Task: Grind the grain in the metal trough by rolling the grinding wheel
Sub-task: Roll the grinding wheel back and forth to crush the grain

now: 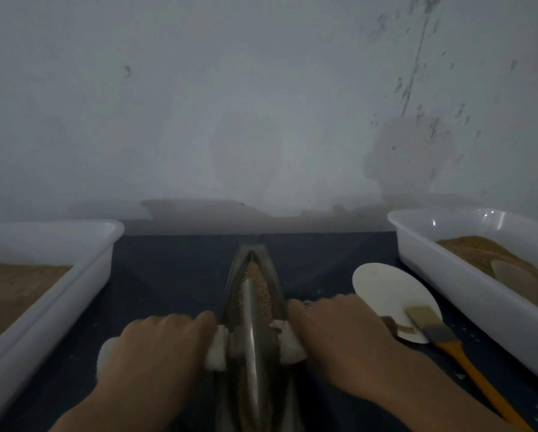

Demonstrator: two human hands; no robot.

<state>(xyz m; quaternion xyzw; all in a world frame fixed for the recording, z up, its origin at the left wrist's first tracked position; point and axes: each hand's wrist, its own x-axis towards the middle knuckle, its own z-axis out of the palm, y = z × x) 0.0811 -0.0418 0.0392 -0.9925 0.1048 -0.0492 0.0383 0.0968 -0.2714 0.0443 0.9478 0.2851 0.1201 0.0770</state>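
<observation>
A narrow boat-shaped metal trough (275,285) lies lengthwise in front of me on a dark cloth. Brown grain (259,286) fills its far half. The thin metal grinding wheel (251,335) stands on edge in the trough, with a white-wrapped axle handle (219,347) sticking out on each side. My left hand (155,347) grips the left handle. My right hand (333,332) grips the right handle (289,342). Both sets of fingers curl over the wrapping.
A white plastic tray (84,275) with brown grain stands at the left, another white tray (448,275) with brown powder and a scoop at the right. A white round dish (383,288) and an orange-handled brush (457,347) lie beside my right hand. A grey wall rises just behind.
</observation>
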